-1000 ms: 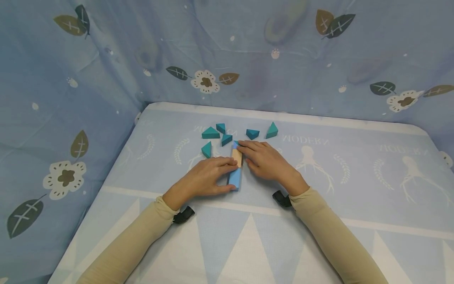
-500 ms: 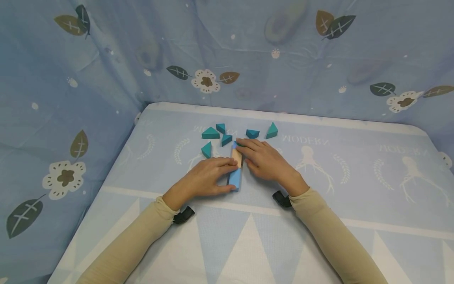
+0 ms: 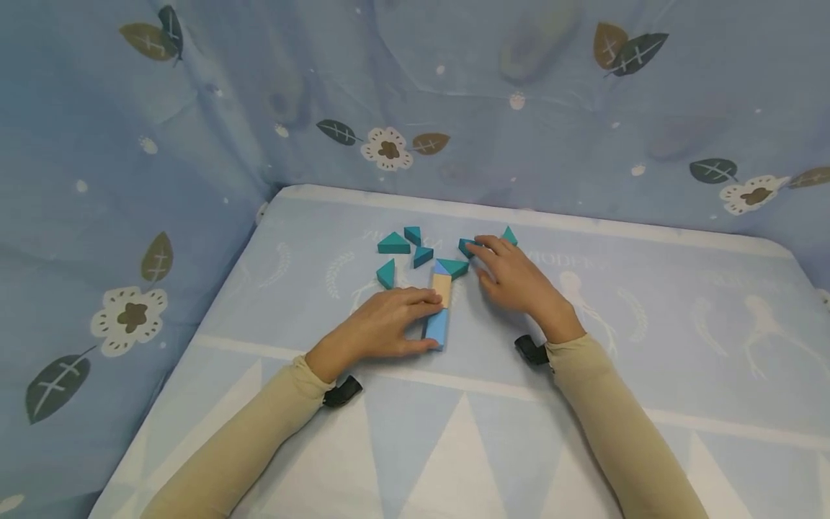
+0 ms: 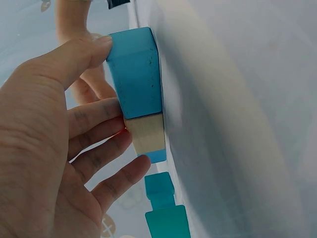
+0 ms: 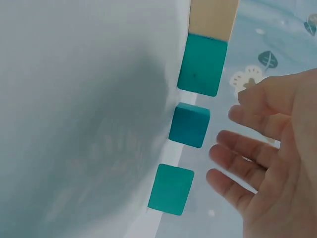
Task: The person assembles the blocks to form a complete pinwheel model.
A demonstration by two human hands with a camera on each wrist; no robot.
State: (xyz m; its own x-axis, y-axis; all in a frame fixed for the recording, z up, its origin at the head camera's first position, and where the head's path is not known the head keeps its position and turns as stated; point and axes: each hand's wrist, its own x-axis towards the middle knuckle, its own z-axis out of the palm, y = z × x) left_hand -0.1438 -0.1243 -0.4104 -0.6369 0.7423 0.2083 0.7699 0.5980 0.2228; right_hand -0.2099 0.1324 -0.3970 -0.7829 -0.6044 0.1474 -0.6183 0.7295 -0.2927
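Left hand bracing a block row; right hand hovering empty over a dark blue wedge

Nearest the viewer, tan sleeves (image 3: pixel 246 432) are extending over the patterned tablecloth (image 3: pixel 454 371), with a black wrist mount (image 3: pixel 342 393) showing beneath the left cuff. The left hand (image 3: pixel 382 328) is lying widely spread, its thumb touching the near end of the light-blue block (image 3: pixel 437 328) and its fingers touching the row's left side; it is not closing around anything. Directly beyond, the wooden block (image 3: pixel 442 288) is standing end to end with the light-blue one. A small blue triangle (image 3: pixel 440 268) is capping the row, with a green triangle (image 3: pixel 457 267) adjoining its right side.

Further on, the right hand (image 3: pixel 519 281) is hovering with fingers loosely bent and a wide gap from thumb to fingers, holding nothing. Its fingertips are partly covering the dark blue wedge (image 3: pixel 464 247); the right wrist view is showing space between them. Behind this hand, another green piece (image 3: pixel 509 235) is lying near the far edge. Four loose wedges (image 3: pixel 393 244) are resting left of the row. A floral curtain (image 3: pixel 519 158) is hanging behind.
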